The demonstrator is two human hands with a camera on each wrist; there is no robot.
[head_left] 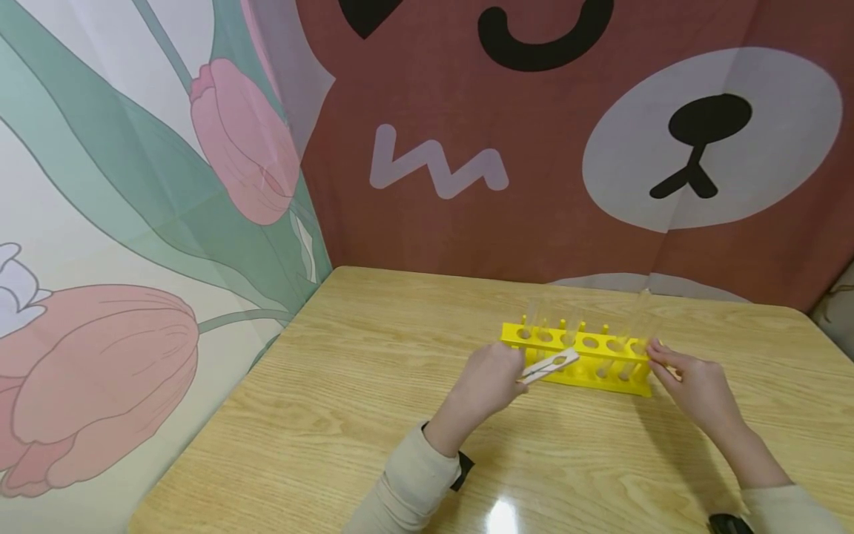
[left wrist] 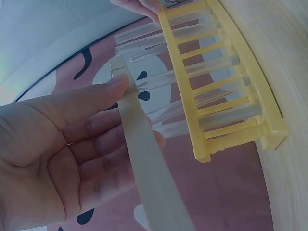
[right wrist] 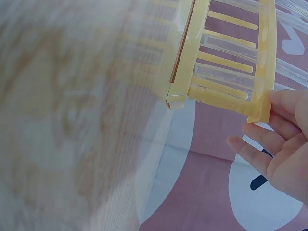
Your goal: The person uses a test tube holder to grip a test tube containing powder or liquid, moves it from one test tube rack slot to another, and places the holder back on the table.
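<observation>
My left hand (head_left: 492, 377) grips a pale wooden test tube clamp (head_left: 551, 365), which points right across the front of a yellow test tube rack (head_left: 567, 377). In the left wrist view, the thumb presses along the clamp (left wrist: 144, 149) with the fingers behind it. Several clear test tubes (left wrist: 211, 67) stand in the rack's holes. Whether the clamp touches a tube cannot be told. At the rack's right end, my right hand (head_left: 697, 387) pinches the corner of the top bar between thumb and fingers; the right wrist view shows that corner (right wrist: 260, 113) close up.
The rack stands on a wood-grain table (head_left: 320, 415) toward its back right. Behind the table hangs a brown cloth (head_left: 534, 237) with a cartoon bear face. A tulip-patterned cloth (head_left: 133, 237) borders the left side.
</observation>
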